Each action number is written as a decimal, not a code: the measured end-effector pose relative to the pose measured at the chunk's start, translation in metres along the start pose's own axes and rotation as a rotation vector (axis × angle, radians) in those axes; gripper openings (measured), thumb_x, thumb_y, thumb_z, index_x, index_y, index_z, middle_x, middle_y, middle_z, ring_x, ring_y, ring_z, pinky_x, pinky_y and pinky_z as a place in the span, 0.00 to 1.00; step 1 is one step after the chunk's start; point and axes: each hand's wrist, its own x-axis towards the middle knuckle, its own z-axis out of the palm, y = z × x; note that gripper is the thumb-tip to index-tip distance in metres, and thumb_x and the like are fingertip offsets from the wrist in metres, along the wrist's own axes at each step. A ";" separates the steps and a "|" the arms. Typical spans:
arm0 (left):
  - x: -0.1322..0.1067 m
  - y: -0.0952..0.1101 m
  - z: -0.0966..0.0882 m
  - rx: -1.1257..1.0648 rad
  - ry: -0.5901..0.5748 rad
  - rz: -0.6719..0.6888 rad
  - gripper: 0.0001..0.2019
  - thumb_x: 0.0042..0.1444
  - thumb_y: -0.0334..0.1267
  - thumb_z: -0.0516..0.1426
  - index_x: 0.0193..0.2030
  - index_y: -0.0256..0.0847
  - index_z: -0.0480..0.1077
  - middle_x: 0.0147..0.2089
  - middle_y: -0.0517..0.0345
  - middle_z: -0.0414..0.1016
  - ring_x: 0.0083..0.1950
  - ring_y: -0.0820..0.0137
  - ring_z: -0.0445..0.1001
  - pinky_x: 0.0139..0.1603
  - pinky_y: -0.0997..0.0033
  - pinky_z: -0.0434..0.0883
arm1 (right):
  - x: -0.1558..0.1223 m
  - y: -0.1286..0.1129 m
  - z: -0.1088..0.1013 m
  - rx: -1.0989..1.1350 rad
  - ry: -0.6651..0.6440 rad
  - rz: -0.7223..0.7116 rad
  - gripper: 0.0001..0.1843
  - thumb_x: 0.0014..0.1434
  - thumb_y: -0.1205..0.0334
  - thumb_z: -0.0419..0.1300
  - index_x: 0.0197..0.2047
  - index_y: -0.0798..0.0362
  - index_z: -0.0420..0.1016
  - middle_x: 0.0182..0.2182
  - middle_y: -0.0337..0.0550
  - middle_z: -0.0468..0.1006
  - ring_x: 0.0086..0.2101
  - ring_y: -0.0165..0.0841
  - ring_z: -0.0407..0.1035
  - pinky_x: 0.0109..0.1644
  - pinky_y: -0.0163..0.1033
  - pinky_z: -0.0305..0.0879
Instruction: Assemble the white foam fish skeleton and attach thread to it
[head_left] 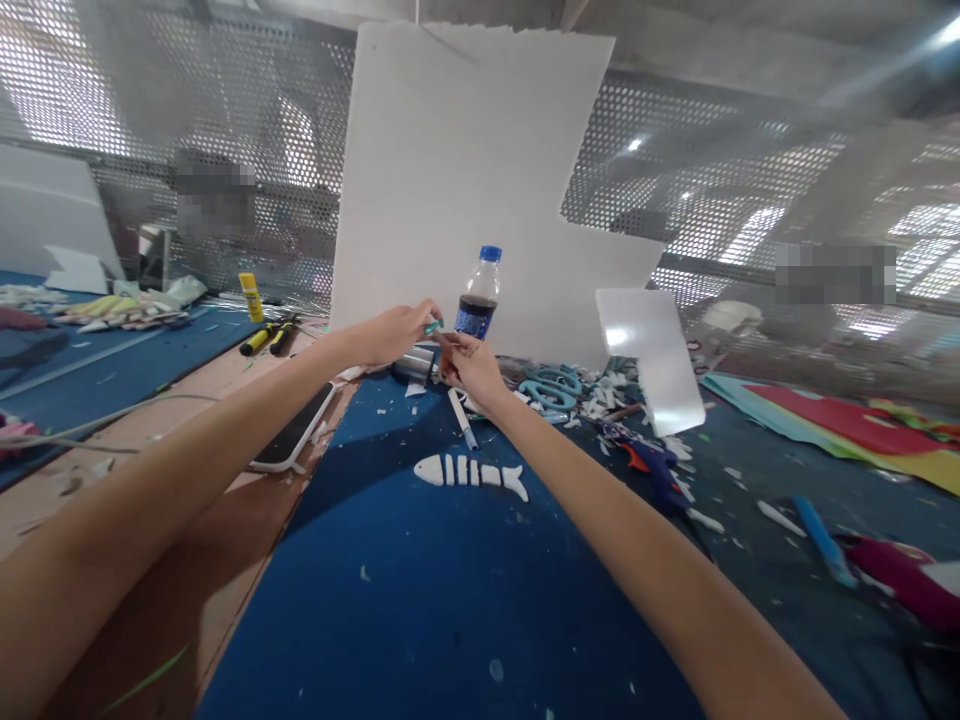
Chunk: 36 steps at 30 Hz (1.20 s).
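Several separate white foam-like segments (491,475) lie in a fish-shaped row on the blue tabletop (450,600); I judge the cutting of these done, with gaps left between them. Past the white-and-blue marker pen (463,420), I have the left hand (399,332) pinching a small teal object (433,327); the right hand (474,370) curls beside it, its grip unclear to me. Light-blue-handled scissors (562,386) and white scraps (600,400) crowd the right; a blue-capped bottle of dark drink (476,305) stands behind.
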 end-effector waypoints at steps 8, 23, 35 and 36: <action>-0.001 0.005 -0.002 0.000 0.017 -0.006 0.17 0.61 0.34 0.41 0.55 0.37 0.58 0.46 0.45 0.70 0.44 0.64 0.68 0.44 0.68 0.61 | 0.001 0.003 0.001 0.054 0.009 0.013 0.12 0.63 0.59 0.55 0.45 0.58 0.69 0.36 0.42 0.74 0.30 0.28 0.70 0.31 0.36 0.70; 0.000 -0.005 0.005 0.021 0.008 -0.004 0.17 0.60 0.33 0.42 0.55 0.37 0.59 0.49 0.43 0.70 0.47 0.62 0.68 0.46 0.66 0.61 | -0.004 -0.005 -0.001 0.246 -0.131 0.070 0.15 0.62 0.59 0.56 0.29 0.60 0.72 0.13 0.27 0.60 0.11 0.17 0.46 0.14 0.27 0.45; -0.001 0.001 0.003 -0.054 0.009 -0.018 0.17 0.61 0.35 0.41 0.54 0.36 0.60 0.48 0.43 0.69 0.47 0.61 0.67 0.45 0.66 0.60 | -0.003 -0.001 -0.002 0.216 -0.211 0.289 0.14 0.62 0.60 0.56 0.49 0.57 0.68 0.44 0.46 0.73 0.38 0.33 0.71 0.40 0.42 0.71; -0.001 0.001 0.003 -0.067 0.006 -0.021 0.17 0.61 0.35 0.42 0.54 0.37 0.60 0.48 0.43 0.69 0.47 0.62 0.67 0.45 0.67 0.60 | -0.002 -0.001 -0.002 0.224 -0.204 0.297 0.15 0.62 0.60 0.56 0.51 0.57 0.68 0.46 0.47 0.72 0.41 0.35 0.71 0.42 0.44 0.71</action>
